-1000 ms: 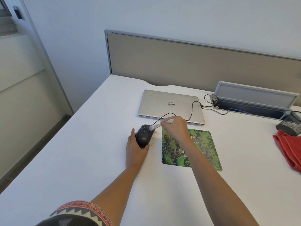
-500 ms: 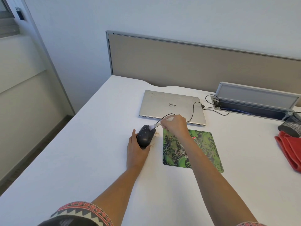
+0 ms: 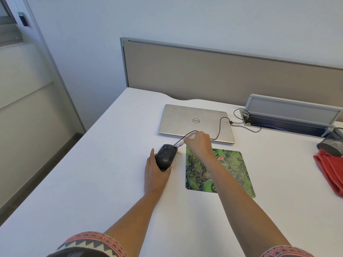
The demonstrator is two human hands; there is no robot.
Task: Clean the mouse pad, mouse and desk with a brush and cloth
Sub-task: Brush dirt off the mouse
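- Two hands work at the middle of the desk: the left hand cups the dark, speckled mouse, steadying it.
- The right hand pinches a small pale brush, bristles on the mouse's front; brushing the mouse appears to be the step in hand.
- Crumbs beside it likely need sweeping next.
- Green mouse pad just right; red cloth at the right edge.

Black wired mouse, pale specks on top, sits on white desk just left of mouse pad, rear gripped by left hand. Pad: green, patterned, lying flat. Small pale brush in right hand, bristles touching mouse's front. Red cloth folded at desk's right edge.
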